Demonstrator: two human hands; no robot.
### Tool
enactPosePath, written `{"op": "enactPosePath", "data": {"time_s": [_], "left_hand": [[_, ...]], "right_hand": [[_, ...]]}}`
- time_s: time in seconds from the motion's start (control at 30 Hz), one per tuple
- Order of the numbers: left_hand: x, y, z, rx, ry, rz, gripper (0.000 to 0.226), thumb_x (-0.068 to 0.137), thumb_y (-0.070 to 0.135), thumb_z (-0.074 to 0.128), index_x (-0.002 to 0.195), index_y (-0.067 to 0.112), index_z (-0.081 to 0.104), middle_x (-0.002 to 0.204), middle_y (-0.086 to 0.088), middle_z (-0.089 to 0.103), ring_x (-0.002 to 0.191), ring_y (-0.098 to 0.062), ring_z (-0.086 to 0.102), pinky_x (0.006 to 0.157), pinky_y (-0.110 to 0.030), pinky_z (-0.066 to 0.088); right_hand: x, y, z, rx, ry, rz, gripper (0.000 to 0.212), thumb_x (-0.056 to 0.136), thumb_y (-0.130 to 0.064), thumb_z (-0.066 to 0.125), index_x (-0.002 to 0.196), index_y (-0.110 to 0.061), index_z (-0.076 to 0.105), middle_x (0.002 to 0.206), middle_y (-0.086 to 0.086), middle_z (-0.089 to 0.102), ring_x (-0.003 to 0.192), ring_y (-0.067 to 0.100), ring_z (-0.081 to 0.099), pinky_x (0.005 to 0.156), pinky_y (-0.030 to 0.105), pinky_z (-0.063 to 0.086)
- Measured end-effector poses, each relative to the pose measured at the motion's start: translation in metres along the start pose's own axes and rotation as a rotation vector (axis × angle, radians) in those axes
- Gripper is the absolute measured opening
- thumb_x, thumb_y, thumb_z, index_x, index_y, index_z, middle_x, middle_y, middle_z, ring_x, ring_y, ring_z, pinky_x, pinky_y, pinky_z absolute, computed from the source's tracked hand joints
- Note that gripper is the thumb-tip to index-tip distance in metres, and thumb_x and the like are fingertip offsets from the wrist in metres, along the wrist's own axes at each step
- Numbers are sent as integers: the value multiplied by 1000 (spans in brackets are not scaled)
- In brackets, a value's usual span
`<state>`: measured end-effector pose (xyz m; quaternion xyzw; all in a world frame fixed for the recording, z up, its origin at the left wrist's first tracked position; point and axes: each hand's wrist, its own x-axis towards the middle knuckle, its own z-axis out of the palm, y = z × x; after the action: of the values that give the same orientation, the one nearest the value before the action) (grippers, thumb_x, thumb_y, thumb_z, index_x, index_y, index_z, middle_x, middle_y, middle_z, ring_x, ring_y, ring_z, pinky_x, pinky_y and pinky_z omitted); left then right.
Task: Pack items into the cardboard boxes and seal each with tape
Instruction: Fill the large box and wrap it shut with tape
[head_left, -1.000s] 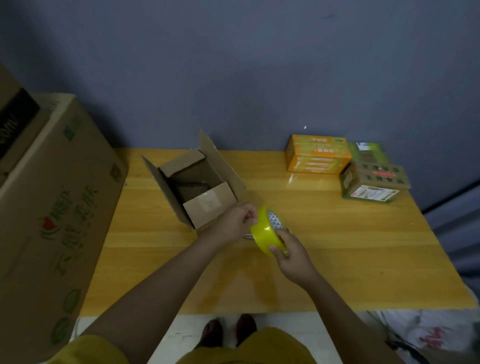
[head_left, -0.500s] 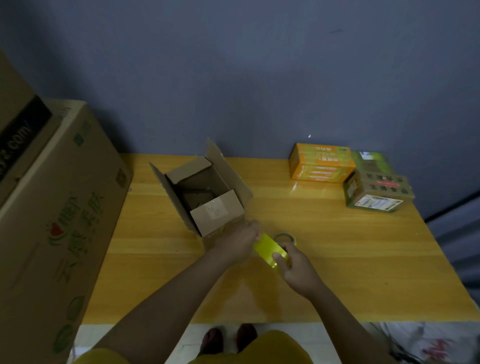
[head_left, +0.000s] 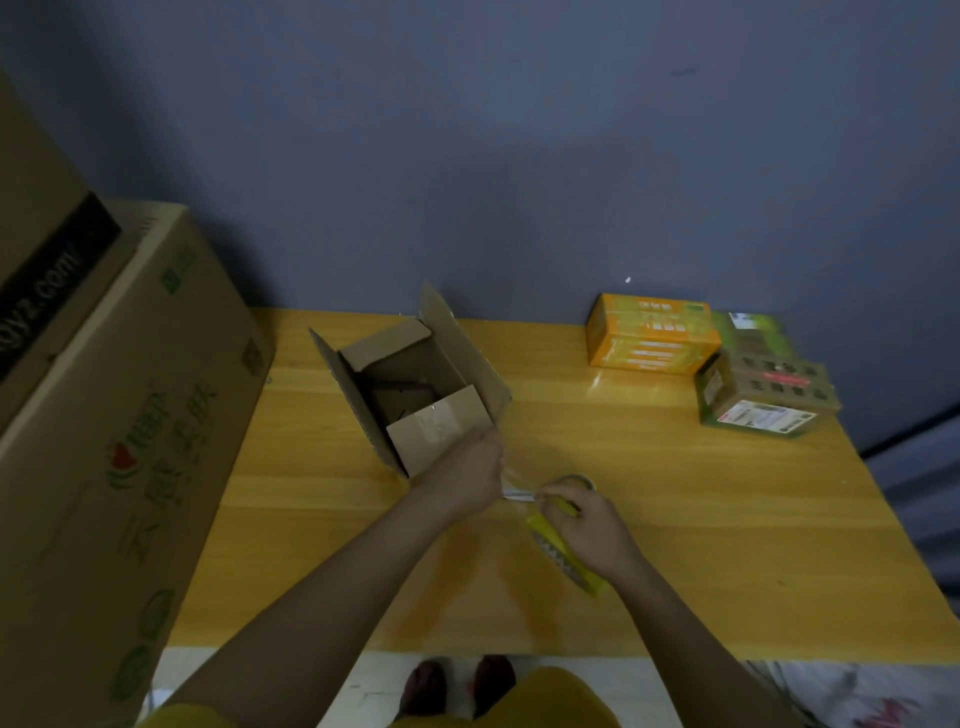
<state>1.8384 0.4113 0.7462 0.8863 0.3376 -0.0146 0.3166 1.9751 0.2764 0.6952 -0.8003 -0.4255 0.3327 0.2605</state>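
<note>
A second ago the yellow tape roll (head_left: 563, 548) stood upright between both hands near frame centre; now the right hand (head_left: 587, 525) grips it lower and tilted, closer to the desk's (head_left: 675, 519) near edge. The left hand (head_left: 470, 467) has moved apart from it, fingers curled and apparently pinching the free end, with a clear strip of tape (head_left: 517, 486) stretched between the two hands. So the tape is being drawn out, which probably means sealing comes next. The open box (head_left: 415, 389), just above the left hand, still has its flaps up, so they need folding first. The orange box (head_left: 649, 335) and green box (head_left: 763, 395) sit unpacked at upper right.
</note>
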Motion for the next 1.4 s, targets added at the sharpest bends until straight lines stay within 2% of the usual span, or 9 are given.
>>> {"op": "enactPosePath", "data": {"time_s": [0.1, 0.37, 0.57, 0.67, 0.83, 0.97, 1.07, 1.27, 1.4], "left_hand": [[-4, 1, -3, -7, 24, -20, 15, 101, 20, 43, 106, 8, 49, 111, -9, 50, 96, -23, 50, 79, -33, 40], [-16, 4, -11, -9, -81, -76, 20, 102, 24, 41, 109, 8, 50, 113, -8, 48, 101, -23, 47, 87, -35, 43], [-18, 3, -24, 5, -154, -83, 35, 101, 31, 41, 130, 11, 45, 134, -7, 40, 117, -24, 47, 98, -38, 42], [-17, 8, -32, -135, -44, -82, 41, 101, 28, 43, 139, 12, 41, 141, -6, 40, 123, -23, 46, 100, -34, 41], [-4, -17, -70, -228, 448, -230, 50, 99, 15, 44, 147, 15, 31, 137, -10, 47, 114, -26, 55, 90, -36, 49], [13, -41, -80, 112, 164, -287, 34, 99, 22, 44, 130, 10, 53, 127, -11, 58, 114, -28, 55, 94, -41, 48], [17, -41, -73, 156, -41, -348, 25, 98, 26, 45, 112, 11, 59, 110, -8, 63, 96, -25, 60, 78, -35, 49], [20, -51, -64, -51, 97, -348, 11, 94, 31, 57, 91, 21, 56, 96, 1, 62, 88, -18, 58, 76, -35, 50], [22, -60, -62, -150, 116, -272, 21, 94, 35, 56, 74, 29, 59, 91, 5, 64, 89, -16, 59, 78, -37, 53]], "right_hand": [[-1, -6, 2, 8, 97, -3, 25, 95, -39, 57, 112, -26, 70, 98, -11, 67, 91, 20, 66, 81, 42, 54], [11, -6, -1, 74, 104, 42, 23, 88, -35, 67, 111, -29, 66, 108, 0, 66, 102, 16, 60, 82, 36, 51], [12, -16, -9, 63, 150, -28, 14, 89, -32, 67, 82, -45, 63, 106, -11, 68, 106, 17, 62, 88, 41, 52], [13, -25, -18, 44, 210, -41, 5, 90, -33, 66, 91, -35, 69, 103, -2, 72, 97, 23, 65, 79, 40, 54], [3, -17, -40, -240, 205, -13, 17, 93, -38, 60, 105, -34, 70, 77, -3, 68, 60, 15, 59, 51, 30, 40], [-4, -7, -51, -384, 114, -9, 20, 95, -39, 55, 110, -37, 68, 75, -6, 69, 45, 12, 46, 44, 27, 34], [-5, -14, -49, -342, 114, -22, 21, 94, -41, 56, 110, -38, 69, 84, -9, 72, 48, 9, 51, 49, 29, 42], [-6, -34, -34, 6, 144, -70, 11, 90, -35, 65, 98, -36, 71, 108, -13, 70, 101, 15, 65, 79, 35, 55], [4, -49, -21, 106, 89, -87, 10, 89, -36, 67, 96, -36, 72, 116, -16, 66, 111, 10, 59, 88, 33, 52]]}}
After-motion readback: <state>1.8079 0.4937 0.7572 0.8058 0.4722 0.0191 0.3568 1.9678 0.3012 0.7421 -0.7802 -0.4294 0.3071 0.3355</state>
